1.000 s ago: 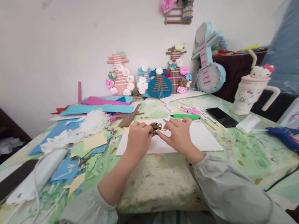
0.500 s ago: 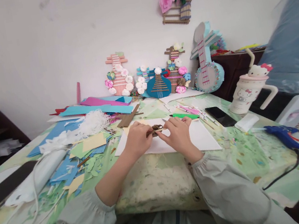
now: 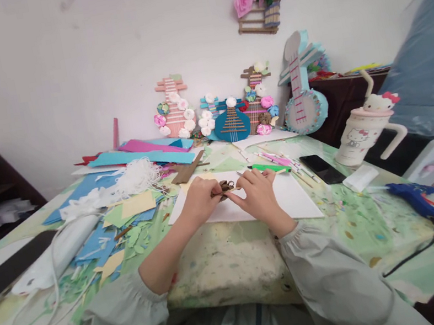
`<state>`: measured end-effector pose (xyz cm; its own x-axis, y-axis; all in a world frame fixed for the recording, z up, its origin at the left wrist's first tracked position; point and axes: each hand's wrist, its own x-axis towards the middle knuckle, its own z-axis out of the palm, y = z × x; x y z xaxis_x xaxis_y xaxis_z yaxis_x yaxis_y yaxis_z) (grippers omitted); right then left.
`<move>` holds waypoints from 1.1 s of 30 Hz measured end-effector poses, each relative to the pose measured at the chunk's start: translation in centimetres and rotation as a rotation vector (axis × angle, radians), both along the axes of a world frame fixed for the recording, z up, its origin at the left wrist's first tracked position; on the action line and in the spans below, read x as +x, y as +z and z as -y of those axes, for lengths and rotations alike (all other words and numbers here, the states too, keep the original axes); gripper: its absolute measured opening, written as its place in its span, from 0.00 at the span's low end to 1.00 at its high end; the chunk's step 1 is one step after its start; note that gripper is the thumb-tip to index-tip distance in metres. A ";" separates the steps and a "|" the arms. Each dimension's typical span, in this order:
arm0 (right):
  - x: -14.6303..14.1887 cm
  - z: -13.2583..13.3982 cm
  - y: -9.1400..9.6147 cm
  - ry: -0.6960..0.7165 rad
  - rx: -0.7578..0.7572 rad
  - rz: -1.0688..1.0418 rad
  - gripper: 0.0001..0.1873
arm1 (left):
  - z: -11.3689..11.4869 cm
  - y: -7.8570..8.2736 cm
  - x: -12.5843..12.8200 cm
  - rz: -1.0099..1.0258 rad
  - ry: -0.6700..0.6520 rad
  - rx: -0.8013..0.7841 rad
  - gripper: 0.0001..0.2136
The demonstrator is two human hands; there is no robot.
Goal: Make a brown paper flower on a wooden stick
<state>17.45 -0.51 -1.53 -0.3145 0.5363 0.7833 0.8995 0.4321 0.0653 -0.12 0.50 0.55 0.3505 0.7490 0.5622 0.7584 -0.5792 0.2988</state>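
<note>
Left hand [image 3: 200, 199] and right hand [image 3: 258, 195] pinch a small brown paper flower [image 3: 226, 186] between their fingertips. They rest on a white sheet [image 3: 294, 196]

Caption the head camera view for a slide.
Left hand and right hand pinch a small brown craft piece above a white sheet.

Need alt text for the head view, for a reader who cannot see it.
The left hand and right hand pinch a small brown piece together above a white sheet on a cluttered craft table. Coloured paper scraps lie left; a phone, cup and blue glue gun sit right.
</note>
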 end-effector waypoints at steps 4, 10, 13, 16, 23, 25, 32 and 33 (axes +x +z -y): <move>0.0 -0.1 -0.1 0.017 -0.008 -0.032 0.18 | 0.1 0.0 0.1 -0.001 -0.005 0.019 0.06; 0.1 -0.2 -0.1 -0.001 -0.002 -0.058 0.17 | 0.3 -0.1 0.2 -0.042 -0.031 0.105 0.07; 0.1 -0.2 -0.1 -0.014 0.003 -0.081 0.16 | 0.3 -0.4 0.3 -0.049 -0.022 0.182 0.08; 0.1 -0.3 -0.1 -0.019 -0.003 -0.104 0.15 | 0.3 -0.7 0.3 -0.080 0.010 0.239 0.07; 0.2 -0.3 -0.2 -0.031 -0.005 -0.102 0.15 | 0.5 -0.8 0.6 -0.087 -0.010 0.217 0.06; 0.1 -0.3 -0.2 -0.037 -0.001 -0.099 0.15 | 0.5 -0.9 0.7 -0.110 0.007 0.256 0.06; 0.1 -0.3 -0.3 -0.037 0.005 -0.102 0.16 | 0.6 -1.1 0.9 -0.155 0.011 0.308 0.07; 0.1 -0.2 -0.3 -0.033 0.002 -0.100 0.16 | 0.6 -1.1 0.9 -0.148 0.011 0.293 0.07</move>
